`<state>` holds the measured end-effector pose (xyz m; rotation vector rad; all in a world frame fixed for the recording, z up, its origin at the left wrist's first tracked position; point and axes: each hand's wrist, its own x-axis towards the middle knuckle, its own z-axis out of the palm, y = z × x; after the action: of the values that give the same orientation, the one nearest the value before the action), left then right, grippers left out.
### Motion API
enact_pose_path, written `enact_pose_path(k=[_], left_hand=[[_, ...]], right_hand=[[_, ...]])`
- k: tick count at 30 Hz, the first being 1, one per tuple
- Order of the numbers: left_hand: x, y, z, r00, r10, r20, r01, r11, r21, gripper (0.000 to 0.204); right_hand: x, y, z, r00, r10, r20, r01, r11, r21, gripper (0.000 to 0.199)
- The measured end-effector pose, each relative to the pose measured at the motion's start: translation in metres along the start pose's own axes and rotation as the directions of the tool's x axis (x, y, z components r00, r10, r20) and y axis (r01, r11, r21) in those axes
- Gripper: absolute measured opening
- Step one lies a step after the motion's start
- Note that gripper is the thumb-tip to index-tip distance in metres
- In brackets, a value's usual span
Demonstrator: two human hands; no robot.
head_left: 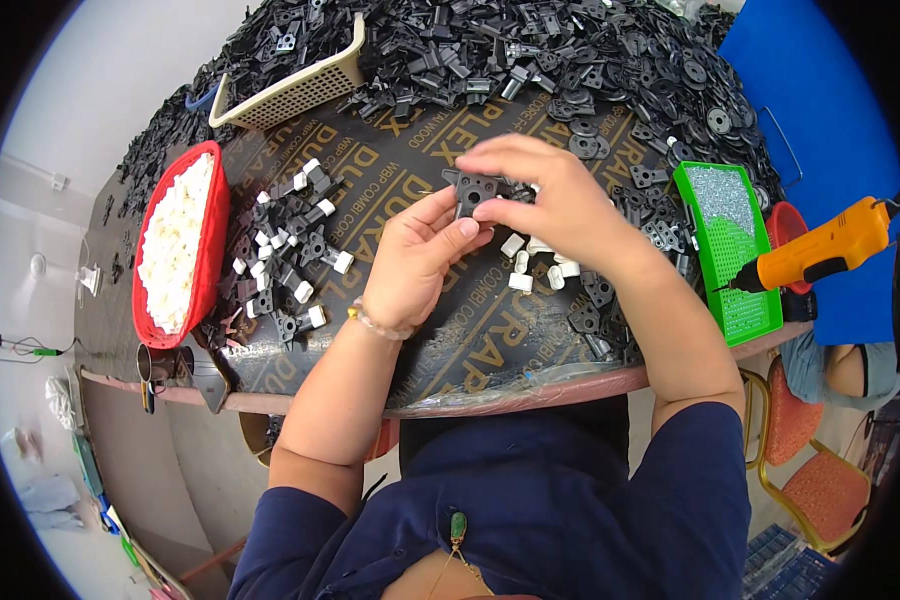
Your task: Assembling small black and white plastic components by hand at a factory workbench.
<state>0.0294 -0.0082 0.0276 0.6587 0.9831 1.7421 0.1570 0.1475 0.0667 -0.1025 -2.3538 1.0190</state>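
both hands, left and right, pinch a black bracket above the table: mid-assembly, it seems. next likely needs a white plug from the loose ones beside, pressed in squarely.

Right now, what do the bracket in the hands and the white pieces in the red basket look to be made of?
Black bracket: likely moulded plastic, matte, with crisp holes and ribs. White pieces in the red basket: probably plastic too, smooth and opaque; too small to be sure.

Matt black plastic bracket; glossy dark plywood tabletop; red plastic basket.
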Motion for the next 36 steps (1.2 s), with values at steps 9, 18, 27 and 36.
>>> enact_pose_path(k=[9,18,27,36], left_hand=[[-0.006,0.009,0.003,0.997,0.026,-0.078,0.024,0.818,0.575,0.021],[-0.003,0.011,0.0,0.998,-0.022,-0.056,0.043,0.907,0.42,0.016],[0.007,0.008,-0.028,0.995,-0.094,-0.045,0.083,0.977,-0.197,0.016],[0.007,0.01,-0.013,0.981,0.049,-0.19,-0.078,0.986,-0.15,0.048]], right_hand=[[0.002,0.014,-0.016,0.895,0.33,0.302,-0.423,0.843,0.333,0.027],[0.001,0.001,-0.043,0.87,0.293,0.396,-0.402,0.887,0.228,0.044],[-0.01,0.033,-0.036,0.779,0.411,0.473,-0.141,0.851,-0.507,0.028],[-0.001,0.012,0.003,0.898,0.401,0.179,-0.439,0.824,0.359,0.024]])
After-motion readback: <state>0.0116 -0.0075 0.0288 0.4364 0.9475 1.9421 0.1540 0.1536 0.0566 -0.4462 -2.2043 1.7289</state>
